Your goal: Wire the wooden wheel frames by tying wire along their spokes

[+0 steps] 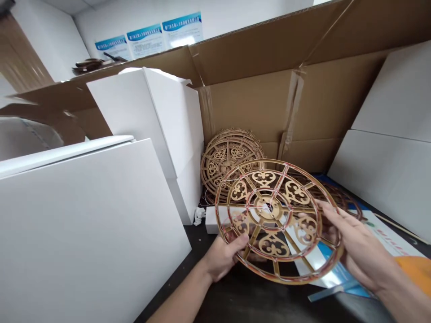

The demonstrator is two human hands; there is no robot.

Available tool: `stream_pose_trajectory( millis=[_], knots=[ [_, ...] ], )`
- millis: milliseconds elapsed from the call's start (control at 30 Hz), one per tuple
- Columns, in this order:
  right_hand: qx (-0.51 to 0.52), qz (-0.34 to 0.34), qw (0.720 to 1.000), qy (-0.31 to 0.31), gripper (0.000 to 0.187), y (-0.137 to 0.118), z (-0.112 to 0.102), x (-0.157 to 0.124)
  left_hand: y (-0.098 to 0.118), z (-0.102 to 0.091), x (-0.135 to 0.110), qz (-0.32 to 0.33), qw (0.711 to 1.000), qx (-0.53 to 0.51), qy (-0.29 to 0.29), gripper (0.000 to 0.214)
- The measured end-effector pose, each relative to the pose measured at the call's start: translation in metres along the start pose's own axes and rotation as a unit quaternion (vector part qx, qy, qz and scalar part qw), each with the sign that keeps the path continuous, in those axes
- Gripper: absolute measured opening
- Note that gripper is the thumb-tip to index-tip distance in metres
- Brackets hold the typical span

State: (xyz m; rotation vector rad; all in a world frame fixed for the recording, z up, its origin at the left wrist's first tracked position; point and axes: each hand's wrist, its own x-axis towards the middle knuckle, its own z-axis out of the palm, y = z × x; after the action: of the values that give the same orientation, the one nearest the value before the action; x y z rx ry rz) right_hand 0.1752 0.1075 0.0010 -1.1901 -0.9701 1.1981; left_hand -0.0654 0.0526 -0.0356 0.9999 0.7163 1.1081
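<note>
Both hands hold up a round gold wheel-shaped frame (274, 246), tilted toward me above the dark table. It has rings, spokes and heart-like scroll ornaments, with reddish strands along its rings and a hub with small holes. My left hand (224, 255) grips the lower left rim, thumb on the front and fingers partly hidden behind. On the right rim, my right hand (357, 242) is closed around the edge, some fingers seen through the openings. Behind it, a stack of similar gold wheel frames (218, 157) leans against the cardboard.
White boxes (164, 116) stand at the left, and a large white panel (84, 224) is nearer. Cardboard walls (249, 107) close off the back. More white boxes (393, 103) rise at right. Printed sheets (387, 233), a blue strip (332, 289) and a small white box (212, 220) lie on the table.
</note>
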Motion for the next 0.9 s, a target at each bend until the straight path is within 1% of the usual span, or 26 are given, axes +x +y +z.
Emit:
stream_pose_trajectory(
  millis=[67,100,167,200,233,300,333,400,433,467,567,600,633,733,833,900],
  knots=[
    [0.045,0.013,0.999,0.012,0.045,0.002,0.002,0.0,0.009,-0.004,-0.003,0.016,0.997,0.06,0.039,0.054],
    [0.062,0.017,0.998,0.019,0.037,0.002,0.002,0.0,0.014,-0.006,-0.006,0.026,0.993,0.095,0.06,0.049],
    [0.088,0.023,0.996,0.027,0.027,0.001,-0.001,0.002,0.026,-0.008,-0.013,0.067,0.976,0.174,0.116,0.038],
    [0.098,0.026,0.994,0.028,0.026,0.001,-0.004,0.003,0.032,-0.007,-0.016,0.094,0.959,0.219,0.152,0.036],
    [0.106,0.029,0.994,0.027,0.025,0.001,-0.006,0.003,0.038,-0.006,-0.02,0.123,0.937,0.266,0.19,0.037],
    [0.12,0.033,0.992,0.019,0.026,0.001,-0.011,0.004,0.052,0.0,-0.025,0.173,0.881,0.362,0.251,0.037],
    [0.126,0.032,0.991,0.017,0.026,0.001,-0.012,0.004,0.058,0.005,-0.026,0.196,0.851,0.408,0.267,0.034],
    [0.136,0.028,0.99,0.018,0.026,0.0,-0.014,0.004,0.073,0.015,-0.022,0.235,0.795,0.488,0.273,0.025],
    [0.139,0.029,0.99,0.016,0.026,-0.001,-0.014,0.003,0.079,0.021,-0.018,0.256,0.768,0.52,0.273,0.023],
    [0.141,0.031,0.989,0.014,0.025,-0.001,-0.015,0.002,0.086,0.025,-0.013,0.266,0.746,0.55,0.265,0.026],
    [0.144,0.034,0.989,0.006,0.026,-0.003,-0.016,-0.001,0.098,0.034,0.009,0.257,0.704,0.617,0.241,0.031],
    [0.145,0.033,0.989,0.004,0.026,-0.003,-0.016,-0.002,0.099,0.034,0.016,0.248,0.693,0.634,0.237,0.035],
    [0.146,0.032,0.989,0.003,0.027,-0.003,-0.017,-0.002,0.1,0.033,0.022,0.241,0.686,0.647,0.231,0.033],
    [0.146,0.033,0.989,-0.001,0.028,-0.002,-0.018,-0.002,0.097,0.027,0.033,0.246,0.669,0.666,0.22,0.011],
    [0.146,0.031,0.989,-0.003,0.027,-0.002,-0.02,0.001,0.091,0.02,0.034,0.265,0.664,0.665,0.215,0.014],
    [0.141,0.034,0.989,0.002,0.026,-0.003,-0.021,0.002,0.092,0.019,0.026,0.276,0.666,0.662,0.207,0.01]
  ],
)
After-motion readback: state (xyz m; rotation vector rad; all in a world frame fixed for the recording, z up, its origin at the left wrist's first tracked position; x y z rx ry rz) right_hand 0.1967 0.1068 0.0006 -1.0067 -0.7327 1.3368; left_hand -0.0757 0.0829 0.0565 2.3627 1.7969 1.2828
